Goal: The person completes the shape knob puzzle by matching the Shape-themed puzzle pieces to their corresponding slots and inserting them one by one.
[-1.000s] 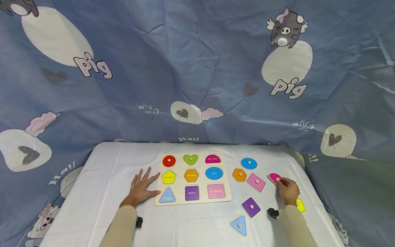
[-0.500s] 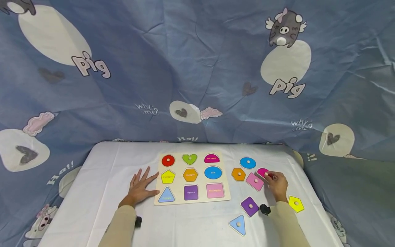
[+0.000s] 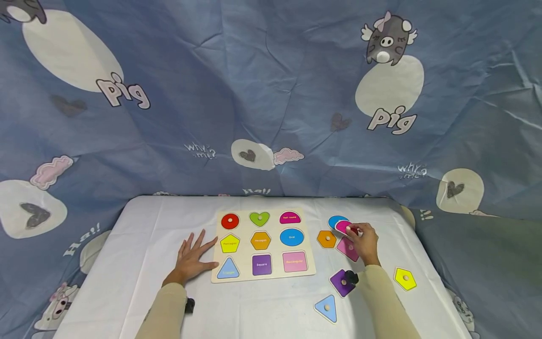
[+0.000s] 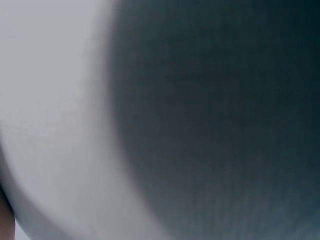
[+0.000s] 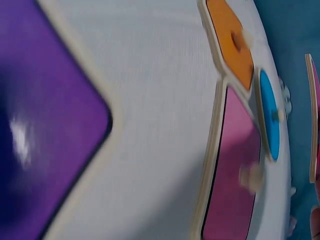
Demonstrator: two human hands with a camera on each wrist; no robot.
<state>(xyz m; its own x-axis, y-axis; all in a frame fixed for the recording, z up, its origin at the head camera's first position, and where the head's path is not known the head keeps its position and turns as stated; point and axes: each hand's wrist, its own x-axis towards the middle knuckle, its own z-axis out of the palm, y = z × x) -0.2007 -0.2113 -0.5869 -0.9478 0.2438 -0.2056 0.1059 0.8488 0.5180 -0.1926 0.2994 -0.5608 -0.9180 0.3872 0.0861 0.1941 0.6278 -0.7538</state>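
My right hand (image 3: 365,242) pinches a magenta half-round puzzle piece (image 3: 344,227) by its knob, held above the table. In the head view the piece partly covers the blue oval piece (image 3: 336,221); the right wrist view shows it raised at the far right edge. Below the hand lies the pink rectangle piece (image 3: 348,248), in its shadow. My left hand (image 3: 192,259) rests with fingers spread at the left edge of the wooden shape board (image 3: 311,267), thumb and index touching it. A red circle (image 3: 230,221) and a green heart (image 3: 259,218) with knobs sit in the board.
An orange hexagon (image 3: 327,239), a purple square (image 3: 342,283), a light-blue triangle (image 3: 326,308) and a yellow pentagon (image 3: 405,278) lie loose right of the board. Beyond the white table hangs a blue printed cloth (image 3: 271,94). The left wrist view is mostly dark and blurred.
My right hand has carried the half-round piece leftward and away from me, from the right side to over the oval piece. The left hand has stayed at the board.
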